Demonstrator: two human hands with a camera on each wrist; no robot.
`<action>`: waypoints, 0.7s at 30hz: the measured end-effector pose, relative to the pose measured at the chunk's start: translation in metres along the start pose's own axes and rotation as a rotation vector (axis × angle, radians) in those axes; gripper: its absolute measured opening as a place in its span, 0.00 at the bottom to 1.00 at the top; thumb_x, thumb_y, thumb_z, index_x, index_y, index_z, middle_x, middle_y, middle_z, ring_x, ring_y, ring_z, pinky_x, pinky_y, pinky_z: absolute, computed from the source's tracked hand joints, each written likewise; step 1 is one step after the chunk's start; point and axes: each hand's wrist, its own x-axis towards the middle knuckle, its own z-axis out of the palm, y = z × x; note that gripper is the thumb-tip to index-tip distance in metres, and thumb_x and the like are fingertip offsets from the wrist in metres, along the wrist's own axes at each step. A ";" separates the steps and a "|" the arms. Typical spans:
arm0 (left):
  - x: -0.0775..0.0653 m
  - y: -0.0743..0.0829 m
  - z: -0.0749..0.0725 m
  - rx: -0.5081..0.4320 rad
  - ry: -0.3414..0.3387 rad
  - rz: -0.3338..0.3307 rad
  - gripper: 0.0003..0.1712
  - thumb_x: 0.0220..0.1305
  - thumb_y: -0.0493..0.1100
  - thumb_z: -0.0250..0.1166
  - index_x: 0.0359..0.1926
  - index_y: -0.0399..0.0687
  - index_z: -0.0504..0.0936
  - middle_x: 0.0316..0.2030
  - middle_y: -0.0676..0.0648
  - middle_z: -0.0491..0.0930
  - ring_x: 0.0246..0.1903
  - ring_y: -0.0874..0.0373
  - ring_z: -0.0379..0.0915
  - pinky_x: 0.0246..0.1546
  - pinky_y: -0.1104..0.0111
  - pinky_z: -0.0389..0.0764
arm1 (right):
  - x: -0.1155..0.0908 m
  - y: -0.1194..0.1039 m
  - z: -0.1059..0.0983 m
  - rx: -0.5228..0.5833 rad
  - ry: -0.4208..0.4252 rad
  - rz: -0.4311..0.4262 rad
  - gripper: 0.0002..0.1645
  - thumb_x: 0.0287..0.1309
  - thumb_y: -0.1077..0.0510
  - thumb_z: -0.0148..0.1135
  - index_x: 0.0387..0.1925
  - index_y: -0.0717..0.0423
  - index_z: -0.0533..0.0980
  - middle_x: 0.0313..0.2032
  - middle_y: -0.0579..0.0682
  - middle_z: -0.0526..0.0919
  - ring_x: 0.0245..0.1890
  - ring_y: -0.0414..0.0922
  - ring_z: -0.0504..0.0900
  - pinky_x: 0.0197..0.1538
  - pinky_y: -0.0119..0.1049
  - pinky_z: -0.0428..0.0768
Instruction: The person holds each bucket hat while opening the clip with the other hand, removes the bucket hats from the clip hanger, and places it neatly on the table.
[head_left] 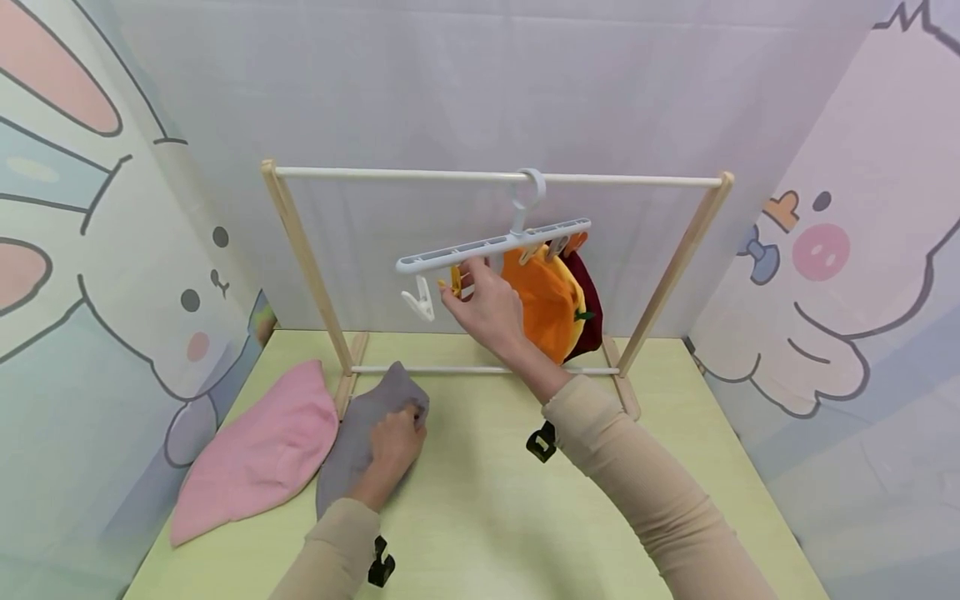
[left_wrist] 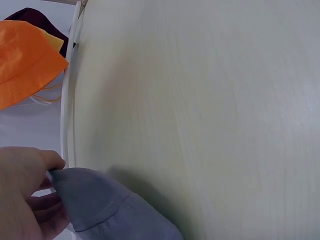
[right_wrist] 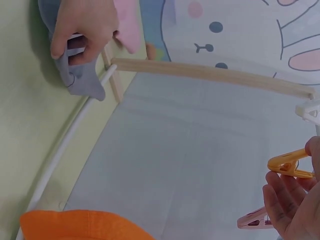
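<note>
My left hand [head_left: 397,440] pinches the edge of a grey fabric bucket hat [head_left: 347,454], lifting that part off the table; the left wrist view shows the thumb on the grey cloth [left_wrist: 92,197]. Up at the white clip hanger [head_left: 491,246], my right hand [head_left: 491,308] pinches the handles of a yellow clip [right_wrist: 287,164]. To its left dangles a white clip [head_left: 420,298], and a pink clip [right_wrist: 254,220] shows beside the fingers in the right wrist view. Orange [head_left: 540,300], yellow and dark red hats hang from the hanger's right half.
A wooden rack with a white top rail [head_left: 390,175] carries the hanger by its hook; a lower bar [head_left: 465,369] runs near the table. On the left lies a pink hat [head_left: 258,454]. Curtains with cartoon animals surround the pale yellow table [head_left: 480,517].
</note>
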 end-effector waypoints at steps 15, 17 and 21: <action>-0.005 0.006 0.008 0.013 -0.053 0.040 0.12 0.47 0.47 0.62 0.34 0.48 0.79 0.28 0.40 0.79 0.24 0.44 0.75 0.18 0.56 0.70 | 0.001 -0.001 0.003 -0.003 0.019 0.010 0.16 0.49 0.43 0.55 0.34 0.47 0.67 0.31 0.40 0.78 0.24 0.35 0.79 0.21 0.29 0.71; -0.007 0.007 0.008 0.008 -0.054 0.045 0.12 0.47 0.47 0.62 0.34 0.48 0.79 0.27 0.41 0.79 0.23 0.45 0.74 0.16 0.57 0.69 | 0.002 -0.001 0.003 -0.005 0.021 0.014 0.16 0.49 0.43 0.55 0.35 0.47 0.67 0.31 0.40 0.78 0.24 0.35 0.79 0.21 0.30 0.71; -0.008 0.007 0.010 0.005 -0.059 0.060 0.10 0.48 0.46 0.61 0.33 0.48 0.79 0.24 0.43 0.78 0.20 0.48 0.73 0.14 0.59 0.67 | 0.002 -0.002 0.004 -0.024 0.019 0.023 0.17 0.49 0.43 0.56 0.35 0.48 0.66 0.30 0.39 0.78 0.24 0.33 0.78 0.21 0.30 0.71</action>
